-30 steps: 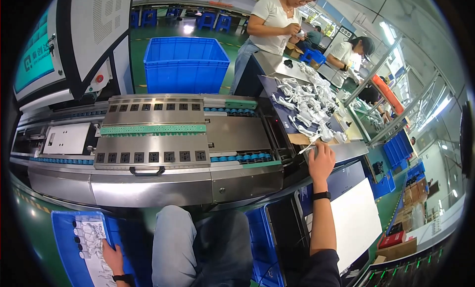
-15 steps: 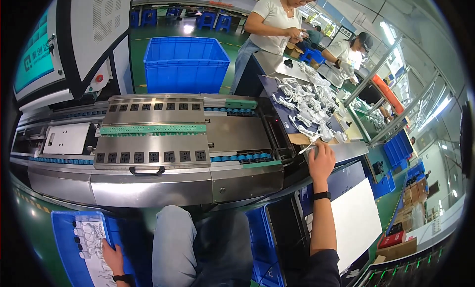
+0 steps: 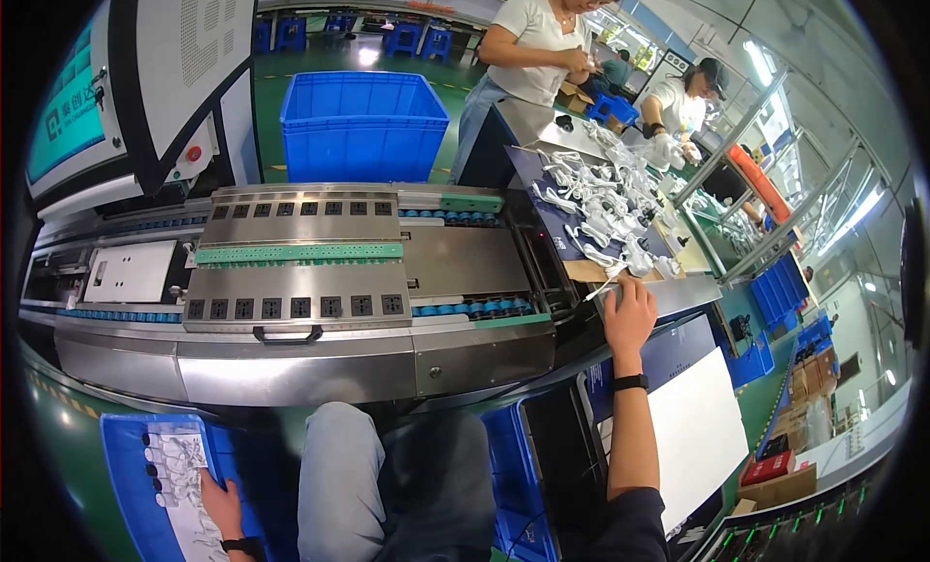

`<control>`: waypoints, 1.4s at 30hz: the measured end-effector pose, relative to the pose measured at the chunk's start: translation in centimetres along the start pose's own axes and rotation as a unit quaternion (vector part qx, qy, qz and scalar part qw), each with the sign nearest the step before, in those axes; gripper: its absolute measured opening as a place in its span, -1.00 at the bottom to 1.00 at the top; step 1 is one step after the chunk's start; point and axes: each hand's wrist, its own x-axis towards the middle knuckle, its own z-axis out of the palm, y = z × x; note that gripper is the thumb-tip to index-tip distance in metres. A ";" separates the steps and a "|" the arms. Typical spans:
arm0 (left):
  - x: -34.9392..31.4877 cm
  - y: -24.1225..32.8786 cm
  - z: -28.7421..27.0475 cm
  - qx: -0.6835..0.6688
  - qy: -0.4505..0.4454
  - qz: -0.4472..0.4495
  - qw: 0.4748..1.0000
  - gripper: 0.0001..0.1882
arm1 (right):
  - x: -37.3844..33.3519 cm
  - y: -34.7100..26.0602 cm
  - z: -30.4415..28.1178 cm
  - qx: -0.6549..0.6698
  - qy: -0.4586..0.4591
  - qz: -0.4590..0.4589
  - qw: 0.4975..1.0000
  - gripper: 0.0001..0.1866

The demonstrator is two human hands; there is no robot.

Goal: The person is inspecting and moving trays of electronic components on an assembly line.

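In the blue bin (image 3: 118,446) at the lower left, white corded plugs (image 3: 162,455) are laid in a column on a white sheet (image 3: 184,535), their long axes running roughly left to right and their black ends pointed left. The left hand (image 3: 221,504) is placed beside their cords, thumb held apart; its fingertips are hidden, so whether anything is pinched cannot be told. The right hand (image 3: 631,313) is rested at the near edge of the worktop (image 3: 686,296), fingers loosely bent, just beside a white cord end (image 3: 595,295) pointed to the lower left; a grip cannot be made out. To its left, two rows of black sockets are carried by a steel fixture (image 3: 300,283). Past the right hand, more corded plugs (image 3: 605,208) are heaped, pointed every way. Farther off, a blue crate (image 3: 363,155) is seen beside a co-worker (image 3: 528,24).
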 end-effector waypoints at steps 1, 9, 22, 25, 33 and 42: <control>0.0 0.0 0.0 -0.001 0.001 0.001 1.000 -0.31 | 0.0 0.0 0.0 -0.003 0.000 0.000 1.000 -0.68; 0.0 0.3 -0.4 -0.011 -0.008 0.004 1.000 -0.32 | 0.0 0.2 0.1 0.010 0.004 -0.005 1.000 -0.68; 0.1 -0.2 0.2 -0.009 0.011 0.012 1.000 -0.33 | -0.1 0.2 0.2 0.001 0.007 -0.003 1.000 -0.68; 0.1 -0.1 0.0 -0.010 -0.003 0.005 1.000 -0.33 | 0.0 0.2 0.1 0.002 0.006 -0.001 1.000 -0.68; 0.1 0.3 -0.4 -0.015 -0.012 -0.001 1.000 -0.33 | 0.0 0.0 0.0 0.007 0.002 -0.001 1.000 -0.68; 0.0 0.5 -0.6 -0.011 -0.014 -0.004 1.000 -0.33 | 0.0 0.1 0.1 -0.005 -0.007 0.002 1.000 -0.67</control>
